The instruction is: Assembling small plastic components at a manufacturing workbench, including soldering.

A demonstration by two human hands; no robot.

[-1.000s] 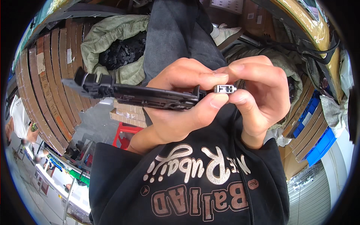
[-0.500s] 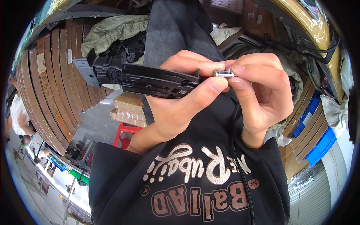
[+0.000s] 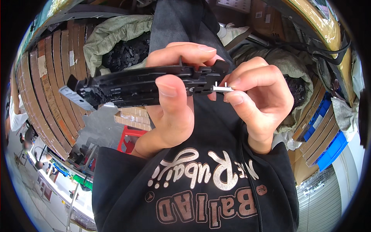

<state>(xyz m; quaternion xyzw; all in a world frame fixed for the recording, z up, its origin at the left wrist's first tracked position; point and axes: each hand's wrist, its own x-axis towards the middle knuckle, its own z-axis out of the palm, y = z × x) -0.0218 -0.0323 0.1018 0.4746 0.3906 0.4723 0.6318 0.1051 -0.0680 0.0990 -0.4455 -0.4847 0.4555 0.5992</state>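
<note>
A long black plastic housing [image 3: 135, 87] with a grey end piece lies across my left hand [image 3: 172, 112]. The left thumb presses its near face while the other fingers wrap behind it. Between thumb and fingertips of my right hand [image 3: 262, 91] is a small silvery-white part [image 3: 222, 89] with two short prongs pointing up. That part sits right at the housing's right end; whether the two touch I cannot tell.
An open woven sack [image 3: 94, 44] of black plastic parts stands beyond my left hand, another sack [image 3: 305, 83] beyond the right. Stacked cartons [image 3: 50, 89] line the left. A red stool [image 3: 129, 137], blue bins [image 3: 332, 150] and people farther left also show.
The left thumb has let go of the small silvery part and now lies on the housing. The housing has shifted right, its right end now at the part, which stays in my right fingers.
</note>
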